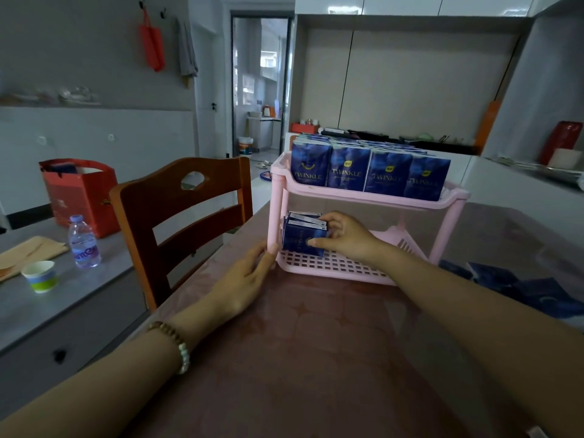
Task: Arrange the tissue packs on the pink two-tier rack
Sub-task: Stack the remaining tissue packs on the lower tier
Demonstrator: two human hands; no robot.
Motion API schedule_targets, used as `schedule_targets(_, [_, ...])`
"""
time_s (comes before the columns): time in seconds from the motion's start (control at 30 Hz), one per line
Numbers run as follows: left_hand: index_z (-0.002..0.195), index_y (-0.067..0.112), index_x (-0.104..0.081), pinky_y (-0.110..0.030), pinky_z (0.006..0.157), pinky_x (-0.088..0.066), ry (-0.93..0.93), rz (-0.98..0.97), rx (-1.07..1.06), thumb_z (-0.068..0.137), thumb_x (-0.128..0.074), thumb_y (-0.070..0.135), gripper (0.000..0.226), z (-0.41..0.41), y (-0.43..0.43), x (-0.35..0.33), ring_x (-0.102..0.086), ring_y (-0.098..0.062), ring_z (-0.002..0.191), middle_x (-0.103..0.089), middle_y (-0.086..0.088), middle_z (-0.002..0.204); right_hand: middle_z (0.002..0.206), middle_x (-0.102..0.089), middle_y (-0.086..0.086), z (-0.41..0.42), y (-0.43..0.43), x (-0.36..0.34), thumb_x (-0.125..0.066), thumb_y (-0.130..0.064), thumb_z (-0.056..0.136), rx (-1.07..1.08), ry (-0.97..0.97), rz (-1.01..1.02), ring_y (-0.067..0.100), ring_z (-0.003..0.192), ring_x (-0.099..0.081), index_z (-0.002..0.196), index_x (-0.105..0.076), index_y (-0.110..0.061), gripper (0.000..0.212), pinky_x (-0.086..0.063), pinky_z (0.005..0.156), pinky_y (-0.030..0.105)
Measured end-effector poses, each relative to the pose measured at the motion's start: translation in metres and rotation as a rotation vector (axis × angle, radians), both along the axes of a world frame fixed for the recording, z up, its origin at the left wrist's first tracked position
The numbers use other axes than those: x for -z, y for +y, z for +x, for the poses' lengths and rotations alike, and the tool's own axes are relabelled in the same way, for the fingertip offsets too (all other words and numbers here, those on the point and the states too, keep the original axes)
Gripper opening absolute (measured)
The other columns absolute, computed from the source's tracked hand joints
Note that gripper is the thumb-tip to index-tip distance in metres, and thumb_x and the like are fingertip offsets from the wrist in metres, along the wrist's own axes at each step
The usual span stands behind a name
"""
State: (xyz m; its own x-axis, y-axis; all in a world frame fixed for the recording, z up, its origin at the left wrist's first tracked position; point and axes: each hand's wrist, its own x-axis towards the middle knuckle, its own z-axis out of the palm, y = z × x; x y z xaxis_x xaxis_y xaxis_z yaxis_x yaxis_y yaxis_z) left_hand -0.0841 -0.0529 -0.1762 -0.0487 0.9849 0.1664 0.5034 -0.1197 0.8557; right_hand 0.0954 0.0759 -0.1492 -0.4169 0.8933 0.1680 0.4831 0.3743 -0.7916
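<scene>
Brown-covered counter [316, 358], with the pink two-tier rack [369, 199] standing at its 12 o'clock. Your right grip [344, 237] is inside the lower tier, closed around a small upright stack of blue tissue packs [301, 237], thumb on the front face and fingers over the top edge. The stack sits at the tier's 9 o'clock end, on the slotted floor. Your left grip [249, 276] holds nothing: fingers straight, tips against the rack's near-left post. On the upper tier, a row of top-tier packs [369, 175] stands upright, labels toward you, spanning the width. Loose packs [537, 289] lie flat on the counter at 3 o'clock. Wooden chair [183, 216] at 10 o'clock. Beyond it, a bottle [83, 243] and a paper cup [41, 275] stand on a grey side table [47, 311].
</scene>
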Motion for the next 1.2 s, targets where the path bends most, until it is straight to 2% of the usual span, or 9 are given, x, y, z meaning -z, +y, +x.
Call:
schedule_targets(0.17, [0.143, 0.022, -0.031, -0.015, 0.096, -0.023, 0.016, -0.003, -0.014, 0.099, -0.026, 0.041, 0.049, 0.002, -0.001, -0.002, -0.038, -0.004, 0.115, -0.039, -0.001, 0.147, 0.115, -0.058, 0.007, -0.007, 0.009, 0.005, -0.076, -0.012, 0.075, -0.030, -0.057, 0.068, 0.009, 0.079, -0.058, 0.121, -0.050, -0.007, 0.052, -0.048, 0.073, 0.016])
schedule_targets(0.33, [0.142, 0.021, -0.034, -0.014, 0.091, -0.023, 0.015, 0.005, -0.013, 0.099, -0.026, 0.039, 0.047, 0.002, -0.001, 0.000, -0.034, 0.001, 0.109, -0.042, 0.000, 0.144, 0.123, -0.045, 0.011, -0.009, 0.014, 0.017, -0.079, -0.020, 0.072, 0.085, -0.111, 0.233, 0.022, 0.112, -0.051, 0.116, -0.055, -0.009, 0.051, -0.044, 0.099, 0.036])
schedule_targets(0.43, [0.141, 0.023, -0.035, -0.015, 0.094, -0.025, -0.006, 0.022, 0.001, 0.098, -0.027, 0.041, 0.047, 0.001, 0.001, 0.003, -0.036, 0.000, 0.111, -0.043, 0.003, 0.142, 0.124, -0.043, 0.010, -0.010, 0.012, 0.017, -0.079, -0.018, 0.072, 0.080, -0.106, 0.221, 0.021, 0.116, -0.049, 0.119, -0.052, -0.008, 0.055, -0.042, 0.101, 0.034])
schedule_targets(0.63, [0.142, 0.023, -0.034, -0.026, 0.102, -0.035, 0.021, 0.005, 0.013, 0.086, -0.032, 0.057, 0.066, -0.004, 0.007, 0.010, -0.046, -0.014, 0.125, -0.044, 0.000, 0.144, 0.129, -0.036, 0.010, -0.010, 0.006, 0.020, -0.080, -0.019, 0.072, 0.118, -0.103, 0.249, 0.020, 0.112, -0.048, 0.119, -0.051, -0.010, 0.056, -0.043, 0.102, 0.034])
schedule_targets(0.83, [0.148, 0.023, -0.019, -0.036, 0.113, -0.028, 0.100, 0.152, -0.128, 0.090, -0.044, 0.050, 0.068, -0.005, 0.003, 0.010, -0.029, -0.017, 0.140, -0.023, 0.001, 0.156, 0.135, -0.034, 0.006, 0.006, -0.021, 0.007, -0.073, -0.025, 0.079, 0.114, -0.108, 0.202, 0.021, 0.113, -0.050, 0.126, -0.047, -0.014, 0.055, -0.042, 0.097, 0.030])
schedule_targets(0.93, [0.146, 0.023, -0.019, -0.032, 0.112, -0.027, 0.214, 0.361, -0.216, 0.090, -0.050, 0.047, 0.068, -0.003, -0.003, 0.003, -0.024, -0.014, 0.139, -0.017, 0.002, 0.153, 0.129, -0.042, -0.002, 0.027, -0.055, -0.009, -0.067, -0.028, 0.084, 0.035, -0.101, 0.176, 0.011, 0.111, -0.049, 0.121, -0.052, -0.018, 0.042, -0.040, 0.093, 0.023])
schedule_targets(1.03, [0.137, 0.018, -0.032, -0.024, 0.102, -0.033, 0.241, 0.564, -0.239, 0.090, -0.052, 0.041, 0.057, 0.009, -0.016, -0.015, -0.035, -0.010, 0.127, -0.032, -0.002, 0.139, 0.119, -0.052, -0.018, 0.062, -0.096, -0.025, -0.066, -0.031, 0.084, -0.075, -0.165, 0.140, 0.000, 0.112, -0.050, 0.114, -0.056, -0.028, 0.032, -0.041, 0.097, 0.019])
schedule_targets(1.13, [0.128, 0.018, -0.040, -0.008, 0.093, -0.034, 0.230, 0.658, -0.093, 0.090, -0.050, 0.042, 0.046, 0.036, -0.034, -0.033, -0.039, 0.000, 0.113, -0.037, 0.007, 0.123, 0.117, -0.051, -0.028, 0.107, -0.136, -0.039, -0.064, -0.040, 0.079, -0.108, -0.211, 0.082, -0.010, 0.109, -0.052, 0.109, -0.057, -0.037, 0.031, -0.047, 0.090, 0.012])
schedule_targets(1.2, [0.123, 0.018, -0.042, -0.007, 0.091, -0.036, 0.229, 0.666, 0.057, 0.091, -0.049, 0.045, 0.043, 0.059, -0.044, -0.038, -0.043, -0.001, 0.109, -0.040, 0.010, 0.118, 0.118, -0.052, -0.028, 0.138, -0.158, -0.047, -0.063, -0.038, 0.079, -0.068, -0.198, 0.022, -0.015, 0.107, -0.052, 0.113, -0.059, -0.033, 0.035, -0.047, 0.086, 0.008])
